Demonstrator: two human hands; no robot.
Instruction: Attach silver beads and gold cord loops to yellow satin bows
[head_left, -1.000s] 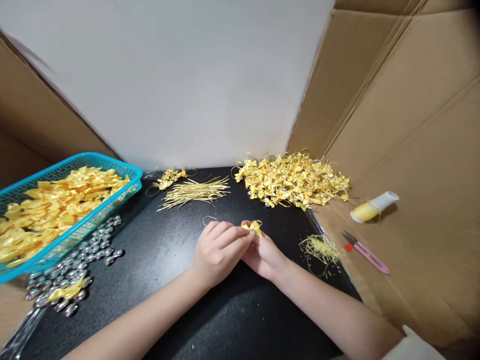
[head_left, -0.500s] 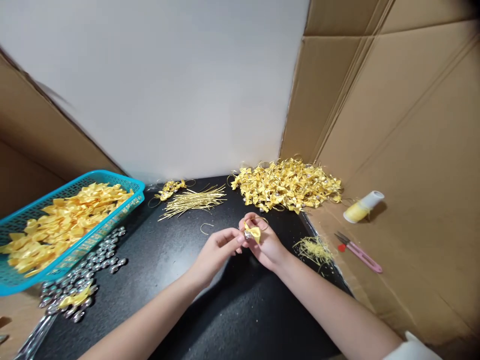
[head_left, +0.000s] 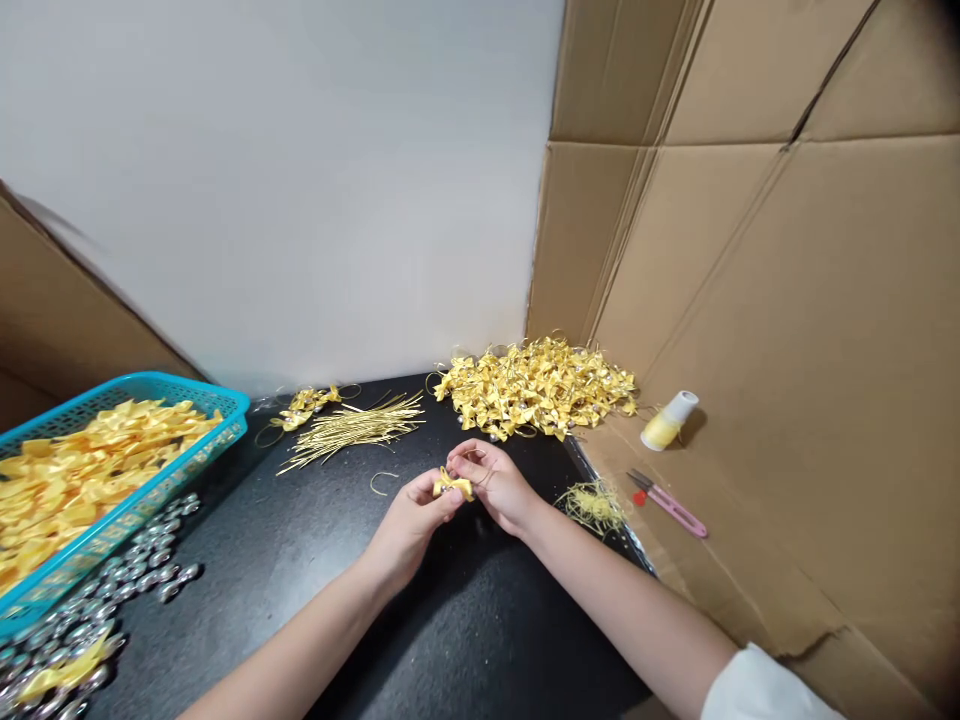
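A small yellow ribbon bow is pinched between the thumb and fingers of my left hand, over the middle of the black table. The silver bell on it is mostly hidden by the bow and my thumb. My right hand is closed just behind and to the right, its fingertips pinching the thin gold wire tie that loops from the bow. Below the wire bundle, a curved piece of gold wire lies loose.
Beyond my hands are a bundle of gold wire ties, a few finished bows and a large bow pile. Left: a blue basket of ribbons and silver bells. Right: thread scraps, pink snips, a thread spool.
The view has turned to the right. The bow now sits in my left fingertips rather than against my right palm, and my right fingers have closed on the wire.
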